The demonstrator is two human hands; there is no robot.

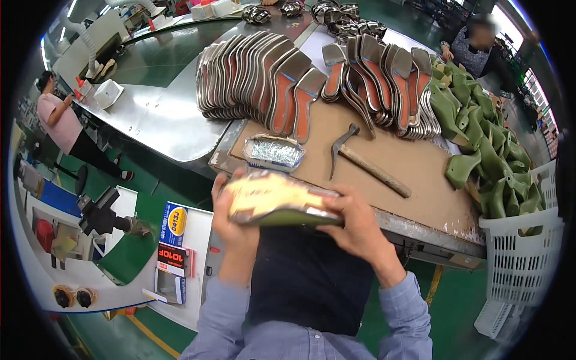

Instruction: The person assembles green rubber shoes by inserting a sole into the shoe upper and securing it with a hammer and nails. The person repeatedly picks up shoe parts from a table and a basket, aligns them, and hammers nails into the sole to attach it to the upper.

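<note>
Between my two hands is a green shoe last, held sideways with its pale yellow sole face turned up; that face is blurred. My left hand wraps around one broad end. My right hand grips the narrower end, thumb and fingers closed on it. Just beyond lies an open box of small silvery nails on the bench. To its right rests a hammer with a wooden handle and a curved, pointed metal head.
Stacks of insoles with orange-red middles stand at the bench's back, with more insole stacks to the right. Green shoe lasts are piled far right beside a white plastic basket. Small cardboard boxes lie left. Two people are farther off.
</note>
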